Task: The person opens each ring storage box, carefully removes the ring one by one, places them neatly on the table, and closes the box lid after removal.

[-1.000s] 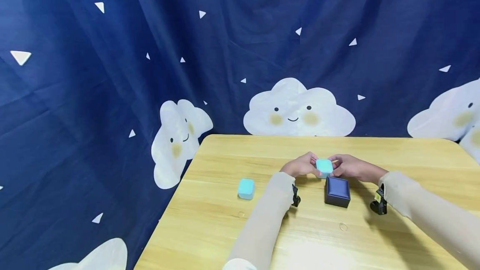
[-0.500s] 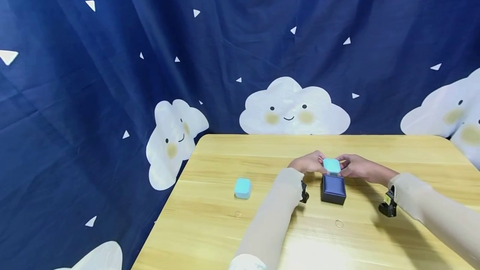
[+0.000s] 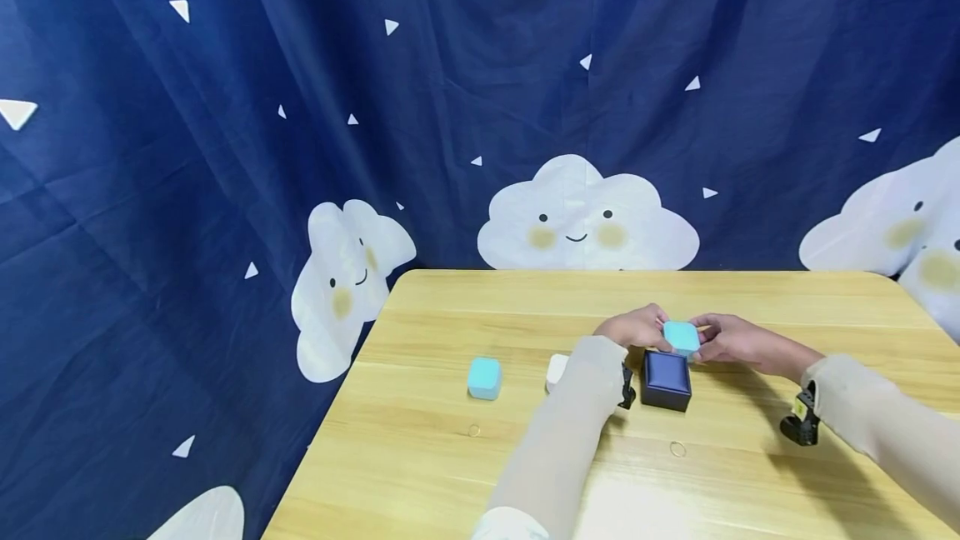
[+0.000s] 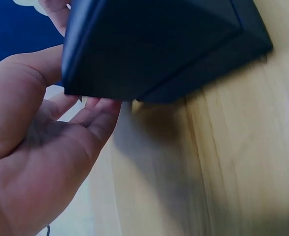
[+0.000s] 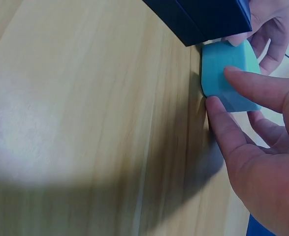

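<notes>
A small turquoise box (image 3: 681, 338) sits behind the navy box, with both of my hands on it. My left hand (image 3: 634, 328) holds its left side between thumb and fingers. From the other side, my right hand (image 3: 738, 343) grips it, and in the right wrist view the thumb and a fingertip press its near faces. The navy ring box (image 3: 666, 380), with a cushioned-looking top, stands just in front. In the left wrist view that navy box (image 4: 154, 49) hides the turquoise one and part of my left fingers (image 4: 105, 118).
To the left stands a second turquoise box (image 3: 484, 378). A white box (image 3: 557, 371) is partly covered by my left sleeve. Two thin rings lie nearer me, one on the left (image 3: 474, 431) and one on the right (image 3: 677, 448). A cloud-patterned curtain (image 3: 450, 107) hangs behind the table.
Both hands have shifted the turquoise box rightward past the back of the navy box. The white box has come into view beside my left sleeve. The head view has turned slightly right.
</notes>
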A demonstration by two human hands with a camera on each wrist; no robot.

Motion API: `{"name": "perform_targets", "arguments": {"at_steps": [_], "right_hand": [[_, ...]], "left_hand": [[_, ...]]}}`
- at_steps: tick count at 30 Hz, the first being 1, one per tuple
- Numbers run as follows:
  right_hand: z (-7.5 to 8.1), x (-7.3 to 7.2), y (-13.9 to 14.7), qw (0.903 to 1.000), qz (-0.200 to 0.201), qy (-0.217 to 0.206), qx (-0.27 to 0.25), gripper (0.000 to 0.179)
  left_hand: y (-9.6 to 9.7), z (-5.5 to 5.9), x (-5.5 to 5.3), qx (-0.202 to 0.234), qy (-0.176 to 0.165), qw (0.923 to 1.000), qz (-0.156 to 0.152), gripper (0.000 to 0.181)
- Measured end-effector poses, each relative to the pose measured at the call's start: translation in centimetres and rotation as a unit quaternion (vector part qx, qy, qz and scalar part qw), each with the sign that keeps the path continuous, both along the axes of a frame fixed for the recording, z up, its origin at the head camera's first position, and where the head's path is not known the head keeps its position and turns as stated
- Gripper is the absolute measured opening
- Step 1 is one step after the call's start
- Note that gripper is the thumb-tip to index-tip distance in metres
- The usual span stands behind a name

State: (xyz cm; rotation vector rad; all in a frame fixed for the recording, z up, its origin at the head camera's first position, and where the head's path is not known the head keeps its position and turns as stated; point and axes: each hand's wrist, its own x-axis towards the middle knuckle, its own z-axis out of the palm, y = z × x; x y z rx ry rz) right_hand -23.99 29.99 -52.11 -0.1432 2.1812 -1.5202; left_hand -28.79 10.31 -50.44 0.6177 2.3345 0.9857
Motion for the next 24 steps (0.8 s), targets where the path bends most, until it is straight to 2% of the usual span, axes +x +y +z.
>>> {"name": "perform_targets", "arguments": {"at_steps": [4,9,18,24], "right_hand": [[-0.1,0.4,0.4,1.0000,-0.004,0.002,-0.004,0.074],[0.0,0.9,0.7,0.9999,-0.014,-0.001,-0.007,0.075],[0.4,2.4,2.3,0.9994,-0.033,-0.006,-0.001,0.079],[0.2,3.3,3.3,0.9992,-0.040,-0.005,-0.008,0.077]], "left_hand": [[0.7,0.3,0.3,-0.042,0.034,0.9985,-0.013,0.036],[1.4,0.6,0.6,-0.082,0.053,0.9951,-0.018,0.036],[3.6,1.0,1.4,-0.122,0.046,0.9910,-0.028,0.048],[4.5,1.5,2.3,-0.137,0.050,0.9885,-0.038,0.042]]}}
